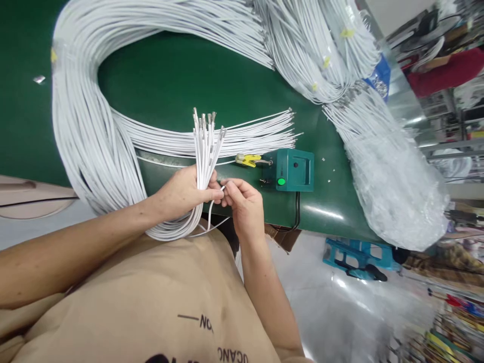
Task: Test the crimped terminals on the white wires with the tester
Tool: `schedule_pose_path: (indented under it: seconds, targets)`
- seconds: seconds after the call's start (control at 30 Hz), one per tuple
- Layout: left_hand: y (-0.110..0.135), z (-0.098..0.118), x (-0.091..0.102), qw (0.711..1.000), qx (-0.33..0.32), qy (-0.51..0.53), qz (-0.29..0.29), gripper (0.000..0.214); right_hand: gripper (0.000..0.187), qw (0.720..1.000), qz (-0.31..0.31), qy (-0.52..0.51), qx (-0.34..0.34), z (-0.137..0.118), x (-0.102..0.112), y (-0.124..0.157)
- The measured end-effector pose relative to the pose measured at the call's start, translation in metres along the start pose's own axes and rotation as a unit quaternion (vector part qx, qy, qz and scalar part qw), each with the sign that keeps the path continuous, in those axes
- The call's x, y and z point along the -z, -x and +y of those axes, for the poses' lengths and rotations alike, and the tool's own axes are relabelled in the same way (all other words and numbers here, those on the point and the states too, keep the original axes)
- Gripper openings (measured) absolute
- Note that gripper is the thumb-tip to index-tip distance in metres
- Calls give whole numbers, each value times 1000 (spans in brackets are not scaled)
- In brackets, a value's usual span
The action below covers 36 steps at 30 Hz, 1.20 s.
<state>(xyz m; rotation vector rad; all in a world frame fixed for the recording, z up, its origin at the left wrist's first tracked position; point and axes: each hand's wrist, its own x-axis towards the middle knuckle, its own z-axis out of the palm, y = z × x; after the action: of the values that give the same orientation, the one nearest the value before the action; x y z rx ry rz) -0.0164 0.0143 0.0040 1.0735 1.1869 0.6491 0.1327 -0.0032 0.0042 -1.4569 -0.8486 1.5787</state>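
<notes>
My left hand (pixel 181 194) is closed round a bunch of white wires (pixel 205 151), whose metal-tipped ends stand up above my fingers. My right hand (pixel 242 201) pinches the end of a single white wire (pixel 212 207) right beside that bunch. Both hands hover at the near edge of the green table (pixel 170 80). The held wires run down and curve back into a big looped bundle of white wires (pixel 86 126) lying on the table.
A small green box with a lit green button (pixel 289 170) sits just right of my hands, a yellow clip (pixel 247 160) beside it. More white wire bundles (pixel 325 55) and clear plastic bags (pixel 393 186) lie at the right. A blue tool (pixel 355 257) lies on the floor.
</notes>
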Motion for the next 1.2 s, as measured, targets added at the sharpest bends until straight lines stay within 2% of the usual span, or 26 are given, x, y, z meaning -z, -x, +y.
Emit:
schedule_pose_path:
  seconds: [0.13,0.27,0.33,0.4,0.43,0.47,0.53,0.57,0.6,0.63,0.67,0.73,0.83,1.03,1.13,1.2]
  targets:
    - [0,-1,5,1000,6,19,-7,15,14,997,-4,-69,-40,4,-7,-4]
    - [-3,-8,7,1000,1,-13,13,16,14,989,-20,-124,-84,9,-13,-3]
    - [-4,-10,6,1000,2,-22,20,16,17,995,-7,-65,-72,6,-11,0]
    - [-5,-10,4,1000,8,-6,15,16,21,992,43,114,21,-2,-1,3]
    - [-4,-10,3,1000,14,7,11,17,22,964,80,235,94,-8,6,5]
    - [-4,-9,2,1000,21,18,9,17,23,907,117,363,176,-16,16,5]
    - [-3,-7,1,999,29,30,12,19,20,758,176,556,292,-32,37,4]
    - [-2,-6,1,999,32,32,13,19,19,689,176,628,315,-38,47,2]
    - [-2,-5,1,999,34,33,15,19,19,633,165,683,324,-43,56,0]
    - [-1,-5,1,999,34,32,16,19,19,588,151,725,325,-47,64,-3]
    - [-1,-4,2,999,33,30,16,18,20,554,135,755,322,-48,70,-6]
    - [-1,-5,2,999,31,27,16,18,18,517,114,786,318,-48,78,-11]
    - [-1,-6,2,999,32,38,12,18,10,505,109,790,330,-43,82,-15]
    - [-1,-7,3,999,34,39,4,17,12,512,97,782,342,-41,84,-16]
    - [-1,-6,3,999,32,36,1,17,13,526,87,776,335,-44,84,-14]
    - [-1,-6,2,999,29,36,1,17,17,553,87,756,338,-47,79,-11]
